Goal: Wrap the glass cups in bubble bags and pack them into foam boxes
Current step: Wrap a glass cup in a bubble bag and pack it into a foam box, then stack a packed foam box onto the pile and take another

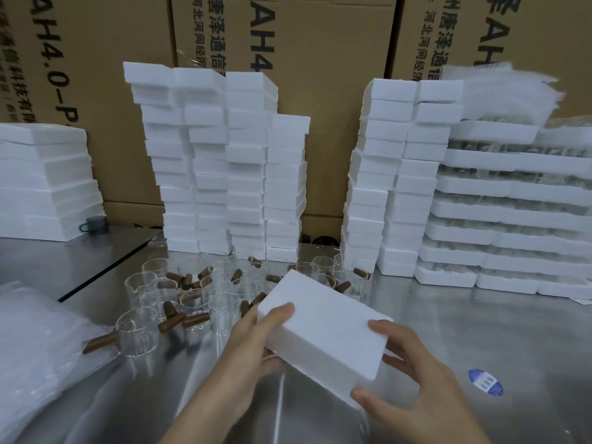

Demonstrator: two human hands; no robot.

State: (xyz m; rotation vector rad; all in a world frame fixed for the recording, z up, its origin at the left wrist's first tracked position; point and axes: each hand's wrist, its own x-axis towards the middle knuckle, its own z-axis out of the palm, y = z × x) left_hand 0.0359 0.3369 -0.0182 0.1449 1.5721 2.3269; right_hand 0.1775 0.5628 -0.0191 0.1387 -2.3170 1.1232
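Observation:
A white foam box [323,318] is held tilted above the metal table [480,341], closed on all visible sides. My left hand [256,341] grips its left end, thumb on top. My right hand [413,379] holds its right end and near corner. Behind the box, several clear glass cups [141,334] with brown wooden handles stand crowded together on the table. A pile of clear bubble bags [35,357] lies at the left. Whether the box holds a cup is hidden.
Tall stacks of white foam boxes [217,161] rise behind the cups, more [394,174] at right. Foam trays [512,213] are stacked far right, flat foam [45,184] far left. Cardboard cartons [320,59] form the back wall. A blue sticker [485,382] is on the table.

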